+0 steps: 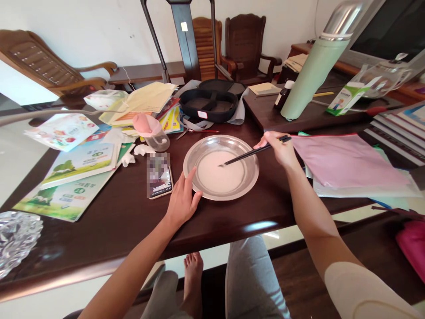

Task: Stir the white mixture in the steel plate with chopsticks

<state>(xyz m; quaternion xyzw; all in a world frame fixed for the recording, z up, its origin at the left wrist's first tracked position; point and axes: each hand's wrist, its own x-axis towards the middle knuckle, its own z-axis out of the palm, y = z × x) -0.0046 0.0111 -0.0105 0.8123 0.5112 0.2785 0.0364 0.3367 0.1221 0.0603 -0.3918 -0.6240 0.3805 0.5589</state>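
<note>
A round, shallow metal basin (pixel 244 188) sits near the table's front edge with a smooth white substance (pixel 219 177) in its bottom; I cannot tell whether it is liquid or powder. At the basin's left rim, my left hand (pixel 182 199) holds the edge, thumb at the front and fingers along the side. My right hand (pixel 277 146) is closed round black chopsticks (pixel 249 154) near their upper end. They slant down to the left over the right rim, and their tips reach the white substance near the middle.
Left of the basin lie a phone (pixel 160 177), crumpled tissues (pixel 129 158), a pink-lidded cup (pixel 152 133) and booklets (pixel 79 161). A black case (pixel 209 106) stands behind. To the right are a pink folder (pixel 348 159), a tall green thermos (pixel 312 71) and a small brown bottle (pixel 283 96).
</note>
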